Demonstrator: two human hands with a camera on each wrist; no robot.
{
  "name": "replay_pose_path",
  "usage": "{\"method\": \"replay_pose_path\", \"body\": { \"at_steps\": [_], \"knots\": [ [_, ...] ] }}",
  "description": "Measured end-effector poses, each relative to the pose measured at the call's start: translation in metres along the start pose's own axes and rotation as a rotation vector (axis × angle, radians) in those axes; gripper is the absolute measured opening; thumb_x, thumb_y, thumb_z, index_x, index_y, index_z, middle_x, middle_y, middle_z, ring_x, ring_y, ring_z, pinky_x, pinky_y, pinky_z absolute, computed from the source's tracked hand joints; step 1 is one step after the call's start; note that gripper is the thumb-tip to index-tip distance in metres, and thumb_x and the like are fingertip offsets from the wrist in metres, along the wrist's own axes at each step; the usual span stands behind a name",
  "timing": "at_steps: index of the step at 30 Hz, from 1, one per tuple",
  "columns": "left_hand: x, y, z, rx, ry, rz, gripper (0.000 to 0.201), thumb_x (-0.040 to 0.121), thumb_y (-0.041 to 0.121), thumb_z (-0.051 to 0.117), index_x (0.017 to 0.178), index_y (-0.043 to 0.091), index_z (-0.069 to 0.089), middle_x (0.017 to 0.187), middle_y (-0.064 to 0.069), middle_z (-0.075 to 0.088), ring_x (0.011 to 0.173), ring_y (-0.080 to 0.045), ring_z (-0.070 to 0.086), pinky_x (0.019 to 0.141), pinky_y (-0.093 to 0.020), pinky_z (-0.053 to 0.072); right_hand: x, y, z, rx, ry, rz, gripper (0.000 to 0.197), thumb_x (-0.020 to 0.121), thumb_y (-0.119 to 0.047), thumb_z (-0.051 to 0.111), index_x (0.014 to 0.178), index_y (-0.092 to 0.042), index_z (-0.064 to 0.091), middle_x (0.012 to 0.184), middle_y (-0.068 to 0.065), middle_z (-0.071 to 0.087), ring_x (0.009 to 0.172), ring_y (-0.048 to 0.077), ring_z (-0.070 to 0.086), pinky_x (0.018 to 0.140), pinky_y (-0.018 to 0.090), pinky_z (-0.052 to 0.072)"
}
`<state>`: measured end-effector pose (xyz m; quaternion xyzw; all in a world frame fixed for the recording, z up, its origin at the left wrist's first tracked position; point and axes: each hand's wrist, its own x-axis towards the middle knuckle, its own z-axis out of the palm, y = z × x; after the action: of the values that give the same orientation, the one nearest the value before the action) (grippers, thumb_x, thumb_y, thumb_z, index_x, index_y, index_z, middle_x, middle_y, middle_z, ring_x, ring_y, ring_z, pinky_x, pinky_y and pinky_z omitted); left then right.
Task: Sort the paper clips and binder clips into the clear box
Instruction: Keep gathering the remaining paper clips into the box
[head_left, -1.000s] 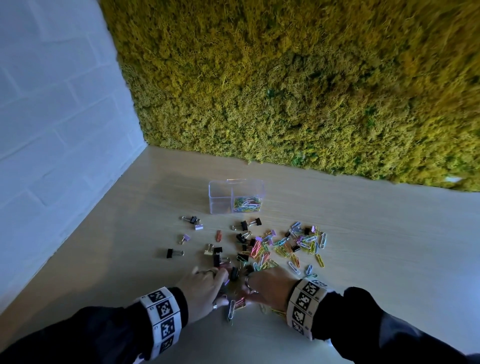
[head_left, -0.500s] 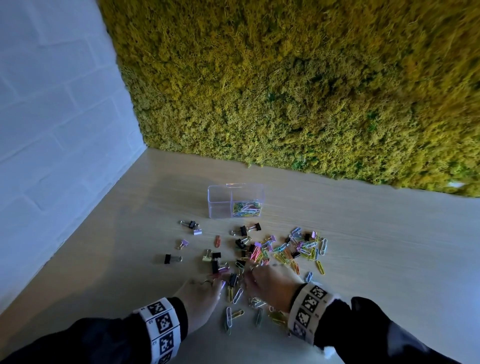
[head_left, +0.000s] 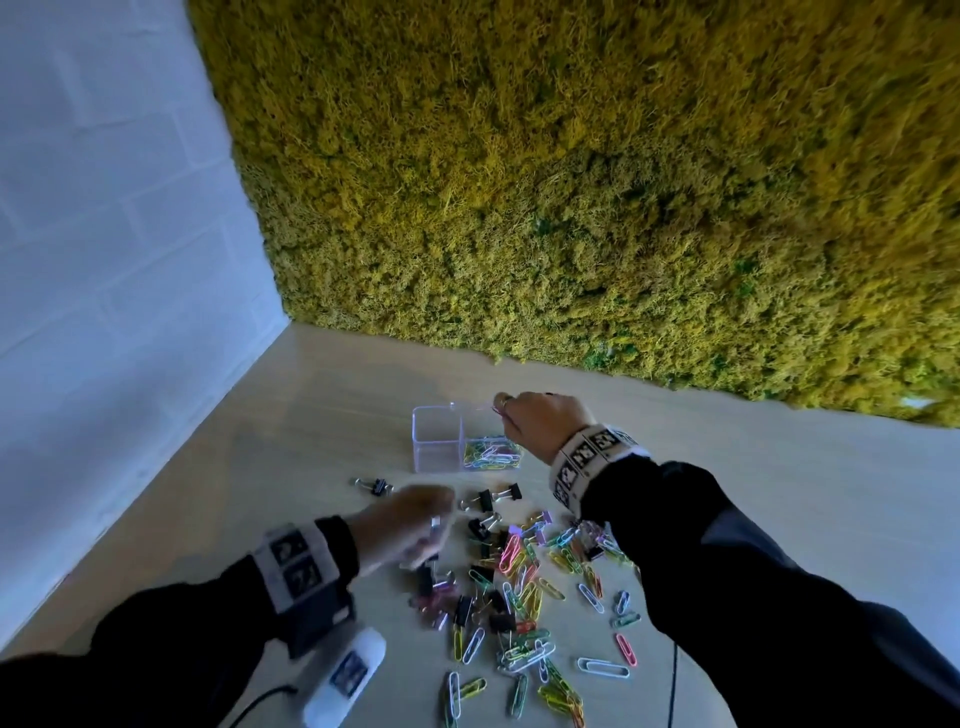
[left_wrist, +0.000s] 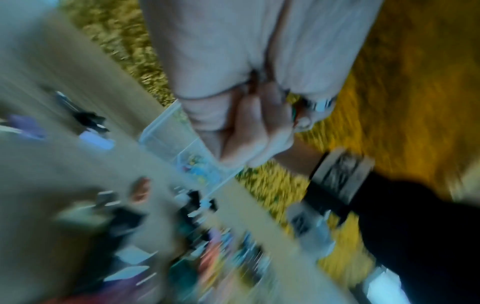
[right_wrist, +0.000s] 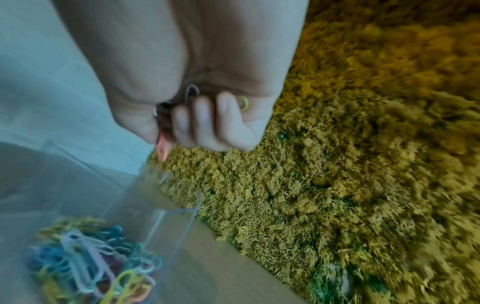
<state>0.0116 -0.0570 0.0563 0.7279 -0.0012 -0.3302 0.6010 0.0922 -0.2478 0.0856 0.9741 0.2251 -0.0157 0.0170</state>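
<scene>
The right hand (head_left: 540, 423) is held above the right compartment of the clear box (head_left: 439, 441), its fingers (right_wrist: 205, 121) curled into a fist round a small bunch of paper clips (right_wrist: 162, 147); a pink one is seen protruding below the thumb in the right wrist view. The position appears chosen so that the bunch can be dropped onto the coloured clips (head_left: 491, 454) already lying in that compartment. The left compartment is seen to hold nothing, presumably being reserved for the binder clips (head_left: 491, 501). The left hand (head_left: 408, 530) is blurred over the near-left part of the scatter; its fingers appear curled, possibly round something picked up, but this cannot be told. The box stands on the worktop (head_left: 753, 493) at the far side of the scatter, near the moss wall (head_left: 597, 182). Most clips of both kinds remain loose on the worktop between the box and the person, so the sorting is judged to be at an early stage.
</scene>
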Motion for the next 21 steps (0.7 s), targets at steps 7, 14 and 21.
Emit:
{"method": "replay_pose_path", "body": {
  "at_steps": [7,14,21],
  "knots": [
    [0.042,0.06,-0.016,-0.671,0.084,0.09,0.033,0.082,0.016,0.027,0.05,0.015,0.035,0.038,0.003,0.03,0.028,-0.009,0.024,0.029,-0.009,0.018,0.035,0.006,0.003,0.046,-0.037,0.015,0.028,0.096,-0.028,0.039,0.109,-0.008,0.055,0.108,0.009,0.059,0.097,0.025,0.058,0.077,0.034,0.047],
    [0.08,0.066,-0.02,-0.71,0.156,0.04,0.029,0.082,0.018,0.025,0.057,0.015,0.039,0.041,-0.001,0.037,0.028,-0.01,0.023,0.031,-0.008,0.016,0.053,-0.006,0.025,1.198,0.091,0.319,0.018,0.098,-0.018,0.033,0.083,-0.023,0.041,0.074,-0.013,0.037,0.066,0.0,0.036,0.064,0.014,0.032],
    [0.095,0.067,-0.025,-0.657,0.172,-0.034,0.029,0.082,0.023,0.035,0.053,0.017,0.039,0.041,0.002,0.036,0.027,-0.009,0.023,0.032,-0.009,0.017,0.027,0.004,0.043,1.02,0.337,0.166,0.028,0.096,-0.009,0.035,0.101,-0.008,0.063,0.098,0.007,0.069,0.086,0.007,0.06,0.074,0.009,0.044]
  ]
}}
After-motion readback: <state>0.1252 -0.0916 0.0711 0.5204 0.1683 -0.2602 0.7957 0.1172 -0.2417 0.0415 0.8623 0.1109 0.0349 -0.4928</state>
